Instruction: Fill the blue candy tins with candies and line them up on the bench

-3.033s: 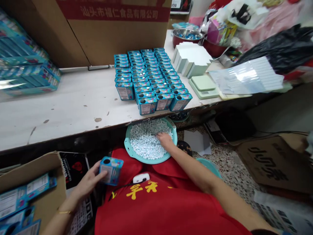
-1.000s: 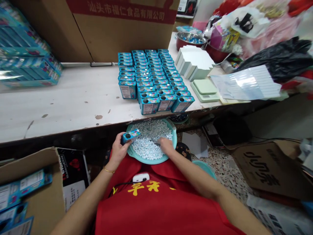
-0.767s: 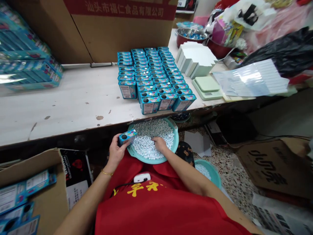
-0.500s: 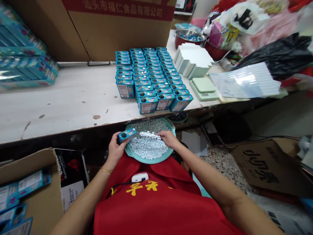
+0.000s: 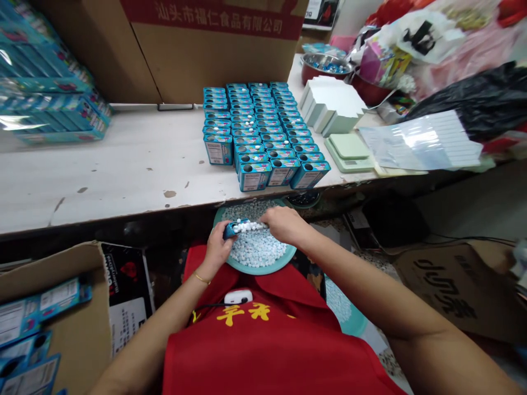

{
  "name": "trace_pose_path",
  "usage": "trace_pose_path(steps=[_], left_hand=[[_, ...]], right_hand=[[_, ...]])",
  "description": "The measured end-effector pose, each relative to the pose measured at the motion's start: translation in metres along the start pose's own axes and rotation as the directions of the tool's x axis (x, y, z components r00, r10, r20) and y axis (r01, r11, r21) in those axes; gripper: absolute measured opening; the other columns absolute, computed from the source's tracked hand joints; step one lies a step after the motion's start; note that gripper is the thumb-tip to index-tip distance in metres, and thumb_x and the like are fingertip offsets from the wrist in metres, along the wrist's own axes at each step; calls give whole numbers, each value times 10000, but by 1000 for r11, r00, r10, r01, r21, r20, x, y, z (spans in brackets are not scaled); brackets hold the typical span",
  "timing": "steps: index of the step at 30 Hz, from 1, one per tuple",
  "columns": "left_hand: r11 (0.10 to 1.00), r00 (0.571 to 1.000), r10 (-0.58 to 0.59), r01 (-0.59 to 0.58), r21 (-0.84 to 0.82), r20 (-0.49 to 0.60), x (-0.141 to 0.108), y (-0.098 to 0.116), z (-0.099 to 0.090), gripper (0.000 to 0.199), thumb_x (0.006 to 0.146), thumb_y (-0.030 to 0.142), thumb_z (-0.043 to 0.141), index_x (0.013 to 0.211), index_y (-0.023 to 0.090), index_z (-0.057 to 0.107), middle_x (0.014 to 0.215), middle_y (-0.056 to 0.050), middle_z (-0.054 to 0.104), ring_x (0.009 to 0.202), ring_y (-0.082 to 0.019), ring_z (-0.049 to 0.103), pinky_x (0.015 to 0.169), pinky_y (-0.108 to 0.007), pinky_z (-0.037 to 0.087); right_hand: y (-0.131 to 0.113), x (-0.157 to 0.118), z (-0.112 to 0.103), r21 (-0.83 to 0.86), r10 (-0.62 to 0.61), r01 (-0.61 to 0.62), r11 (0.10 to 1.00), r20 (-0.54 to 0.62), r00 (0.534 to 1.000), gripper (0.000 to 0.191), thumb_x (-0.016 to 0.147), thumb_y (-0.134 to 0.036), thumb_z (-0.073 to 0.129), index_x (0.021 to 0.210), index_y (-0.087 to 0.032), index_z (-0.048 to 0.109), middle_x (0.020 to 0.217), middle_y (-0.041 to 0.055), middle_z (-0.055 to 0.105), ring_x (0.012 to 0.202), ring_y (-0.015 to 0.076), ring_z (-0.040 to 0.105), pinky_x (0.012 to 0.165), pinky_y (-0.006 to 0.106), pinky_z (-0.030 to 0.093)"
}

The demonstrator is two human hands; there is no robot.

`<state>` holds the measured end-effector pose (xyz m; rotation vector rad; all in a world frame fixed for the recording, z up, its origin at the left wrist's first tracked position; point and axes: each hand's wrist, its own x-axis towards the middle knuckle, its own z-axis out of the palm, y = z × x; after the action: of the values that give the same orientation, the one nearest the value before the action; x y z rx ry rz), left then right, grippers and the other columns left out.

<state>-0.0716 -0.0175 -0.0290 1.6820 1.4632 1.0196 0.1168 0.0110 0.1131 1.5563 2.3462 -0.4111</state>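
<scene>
My left hand (image 5: 218,245) is closed around a small blue box (image 5: 229,230), held tilted over the left rim of a turquoise basin (image 5: 256,271). My right hand (image 5: 285,224) grips a scoop (image 5: 262,225) heaped with small white candies (image 5: 248,226). The scoop's far end lies at the top of the box, and its shape is mostly hidden under the candies. More white pellets (image 5: 259,249) fill the basin, which rests on my lap against a red apron (image 5: 263,351).
Rows of blue boxes (image 5: 282,173) stand on the white table (image 5: 123,175). Beside them are a pale green scale (image 5: 349,153) and white card stacks (image 5: 333,104). An open carton (image 5: 86,307) sits left; a second turquoise basin (image 5: 356,323) is low at right.
The scoop, loaded with candies, has moved left to the box in my left hand. The box has moved slightly right and tilted towards the scoop. The whole view has shifted a little.
</scene>
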Motion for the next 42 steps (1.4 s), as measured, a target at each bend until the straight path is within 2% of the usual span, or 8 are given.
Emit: trace_pose_path(steps=[6, 11, 17, 22, 27, 31, 36, 42], left_hand=[[1000, 1000, -10, 10, 25, 6, -2, -3, 0, 370, 683, 206, 546, 1051, 189, 512, 1014, -62, 563, 955, -219, 531, 869, -365, 409], [999, 1000, -29, 28, -22, -9, -2, -7, -5, 365, 698, 228, 554, 1056, 181, 505, 1014, -60, 568, 953, -205, 538, 865, -336, 410], [994, 997, -65, 60, -88, -50, -2, -12, -14, 368, 703, 276, 586, 1049, 184, 502, 975, -42, 573, 905, -180, 548, 835, -309, 420], [994, 990, -77, 68, -80, -121, -2, -12, -25, 357, 693, 280, 612, 1027, 208, 509, 952, -25, 571, 883, -173, 538, 838, -317, 414], [988, 978, -127, 110, -107, -165, -3, -16, -36, 386, 669, 313, 645, 1019, 213, 516, 932, -22, 573, 863, -171, 541, 824, -318, 422], [981, 967, -164, 140, -131, -194, -3, -22, -39, 443, 638, 336, 671, 1031, 204, 515, 933, -22, 577, 859, -173, 551, 814, -321, 434], [983, 970, -150, 127, -130, -190, -2, -20, -34, 428, 648, 326, 663, 1026, 197, 508, 940, -24, 571, 873, -171, 544, 828, -316, 427], [995, 992, -81, 76, -58, -98, -3, -5, -15, 358, 689, 233, 585, 1035, 188, 501, 960, -31, 574, 890, -173, 544, 833, -310, 424]], right_hand=[[-18, -3, -13, -56, -15, 15, 998, -11, 1000, 329, 814, -117, 377, 1022, -139, 631, 957, 159, 645, 920, 238, 598, 781, 329, 429], [11, -20, 0, -58, 4, -7, 998, -48, 999, 313, 779, -96, 399, 940, -207, 643, 966, 85, 636, 899, 214, 595, 722, 278, 433], [62, -16, 83, 34, 219, -220, 975, 22, 975, 351, 807, -88, 375, 988, -239, 635, 998, 77, 626, 925, 192, 581, 727, 259, 413], [29, 34, 159, 241, 260, -254, 937, 10, 966, 354, 813, -79, 375, 990, -206, 654, 1032, 80, 637, 983, 187, 565, 767, 249, 411], [11, 64, 187, 387, 238, -202, 899, -45, 970, 363, 829, -112, 400, 1080, -240, 629, 1101, 22, 632, 1019, 164, 553, 822, 242, 413], [29, 55, 176, 506, 200, -111, 855, -125, 972, 342, 826, -98, 418, 1066, -208, 635, 1031, 17, 650, 957, 124, 569, 809, 213, 420], [43, 26, 123, 650, 109, 121, 751, -302, 947, 303, 773, -72, 470, 961, -181, 681, 853, 36, 658, 803, 133, 580, 727, 229, 427], [31, 5, 51, 429, -16, 122, 895, -241, 970, 307, 819, -142, 433, 973, -235, 682, 878, 25, 657, 847, 141, 574, 714, 218, 394]])
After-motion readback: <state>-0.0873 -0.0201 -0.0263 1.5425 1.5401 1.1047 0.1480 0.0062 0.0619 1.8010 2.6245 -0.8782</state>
